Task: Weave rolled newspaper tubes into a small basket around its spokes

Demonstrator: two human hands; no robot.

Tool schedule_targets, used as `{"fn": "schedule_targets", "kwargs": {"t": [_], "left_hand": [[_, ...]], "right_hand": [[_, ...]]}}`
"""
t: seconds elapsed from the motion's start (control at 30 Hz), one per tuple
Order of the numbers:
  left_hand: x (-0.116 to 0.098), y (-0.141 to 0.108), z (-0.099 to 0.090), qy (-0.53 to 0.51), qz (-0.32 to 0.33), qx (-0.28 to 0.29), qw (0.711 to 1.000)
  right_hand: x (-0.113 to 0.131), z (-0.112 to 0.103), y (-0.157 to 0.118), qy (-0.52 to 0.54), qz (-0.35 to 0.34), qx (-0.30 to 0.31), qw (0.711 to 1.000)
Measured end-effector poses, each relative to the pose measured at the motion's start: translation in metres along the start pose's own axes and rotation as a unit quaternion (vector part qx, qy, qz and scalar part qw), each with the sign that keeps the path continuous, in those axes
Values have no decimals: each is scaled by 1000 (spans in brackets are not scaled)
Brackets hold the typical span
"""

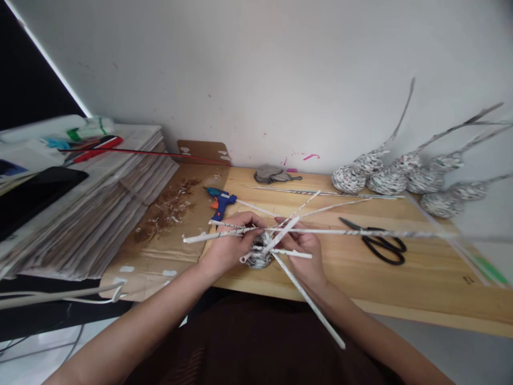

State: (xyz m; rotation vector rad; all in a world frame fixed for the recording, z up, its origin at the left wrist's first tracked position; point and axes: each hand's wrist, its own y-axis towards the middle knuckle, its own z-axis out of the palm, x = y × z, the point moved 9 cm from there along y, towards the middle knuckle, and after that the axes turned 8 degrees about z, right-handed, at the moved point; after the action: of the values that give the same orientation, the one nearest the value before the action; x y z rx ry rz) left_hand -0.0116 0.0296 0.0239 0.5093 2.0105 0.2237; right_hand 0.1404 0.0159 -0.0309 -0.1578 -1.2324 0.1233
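Between my two hands, over the table's front edge, is a small round basket woven from rolled newspaper tubes. Several loose paper tubes stick out from its top in all directions. My left hand is closed at its left side, thumb and fingers pinching the rim where tubes cross. My right hand curls round the right side, its fingers partly hidden behind the tubes. One long paper tube runs from the weave far to the right.
A blue glue gun lies beyond my left hand, black scissors to the right. Several woven paper gourds line the wall at right. A grey cloth lies at the back. Stacked newspapers and a phone occupy the left.
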Motion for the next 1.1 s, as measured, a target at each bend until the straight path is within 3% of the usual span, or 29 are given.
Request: {"fn": "schedule_targets", "kwargs": {"t": [0.13, 0.27, 0.37, 0.53, 0.73, 0.83, 0.97, 1.1], "left_hand": [[-1, 3, 4, -38, -20, 38, 998], [-5, 2, -2, 14, -4, 16, 1000], [-14, 0, -4, 67, 21, 8, 998], [-21, -2, -6, 109, 37, -2, 993], [-15, -3, -6, 108, 37, 0, 993], [-17, -4, -7, 92, 40, -19, 995], [-19, -6, -10, 92, 35, -46, 994], [-21, -9, -10, 103, 43, -63, 992]], "right_hand": [[11, 6, -9, -88, -49, 42, 994], [17, 7, -14, -154, -125, 79, 977], [21, 4, -18, -220, -155, 48, 962], [38, 6, -31, -356, -212, -25, 910], [38, 17, -42, -328, -255, 63, 907], [32, 14, -43, -298, -242, 45, 922], [15, 5, -35, -218, -160, 9, 963], [22, 6, -34, -227, -176, -7, 958]]}}
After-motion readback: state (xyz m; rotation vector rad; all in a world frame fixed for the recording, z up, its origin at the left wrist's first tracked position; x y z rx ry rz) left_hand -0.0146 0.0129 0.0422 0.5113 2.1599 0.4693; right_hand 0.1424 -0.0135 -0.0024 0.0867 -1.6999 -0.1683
